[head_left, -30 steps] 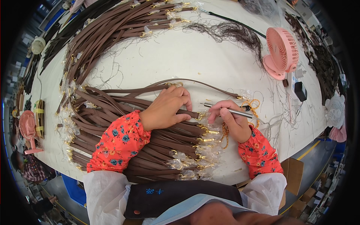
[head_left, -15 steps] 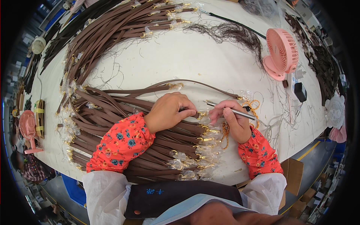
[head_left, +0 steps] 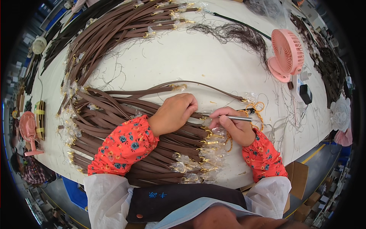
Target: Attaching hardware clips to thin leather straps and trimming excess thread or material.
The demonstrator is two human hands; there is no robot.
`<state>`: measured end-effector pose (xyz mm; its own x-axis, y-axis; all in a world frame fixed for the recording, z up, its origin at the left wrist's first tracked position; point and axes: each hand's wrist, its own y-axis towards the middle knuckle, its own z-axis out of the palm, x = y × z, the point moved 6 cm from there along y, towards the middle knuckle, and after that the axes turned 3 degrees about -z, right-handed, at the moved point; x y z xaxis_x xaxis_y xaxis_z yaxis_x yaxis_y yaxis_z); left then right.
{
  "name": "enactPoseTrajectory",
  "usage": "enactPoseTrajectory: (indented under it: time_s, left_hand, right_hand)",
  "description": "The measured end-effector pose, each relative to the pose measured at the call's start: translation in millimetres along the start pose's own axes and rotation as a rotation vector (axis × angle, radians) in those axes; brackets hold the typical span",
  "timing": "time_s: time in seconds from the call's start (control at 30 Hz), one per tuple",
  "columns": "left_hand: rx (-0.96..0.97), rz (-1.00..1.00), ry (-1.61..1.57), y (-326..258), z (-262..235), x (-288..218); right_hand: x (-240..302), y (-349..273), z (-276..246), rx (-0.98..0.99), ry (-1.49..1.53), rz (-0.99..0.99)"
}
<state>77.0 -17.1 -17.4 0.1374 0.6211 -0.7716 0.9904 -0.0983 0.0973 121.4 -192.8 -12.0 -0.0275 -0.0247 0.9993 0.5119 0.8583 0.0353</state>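
Brown leather-like straps lie in a thick layer under my arms, their gold metal clasps wrapped in clear plastic. My left hand is closed near one strap end, its thumb and bent fingers pinching it; part of the strap is hidden beneath the hand. From the right, my right hand grips a slim silver pen-like tool. The tool's front end points left, at the clasp end of the strap, partly covered by my fingers. Whether the tip touches the strap I cannot tell.
An orange cord lies beside my right hand. Farther back are a pink fan, dark tangled threads and another strap bundle. A smaller pink fan stands at the left edge. Loose threads litter the white table.
My right hand has turned the tool flatter and brought its front end left and down toward the strap end. The left hand has shifted slightly, its fingers more curled.
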Motion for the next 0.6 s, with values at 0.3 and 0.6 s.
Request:
enactPoseTrajectory:
  time_s: [0.3,0.6]
  left_hand:
    - [0.042,-0.061,-0.07,0.1,-3.1,3.2]
    - [0.055,-0.071,-0.081,0.6,-3.0,3.0]
  right_hand:
    - [0.0,1.7,4.5,0.03,-0.008,0.037]
    - [-0.1,2.6,4.8,0.025,-0.009,0.049]
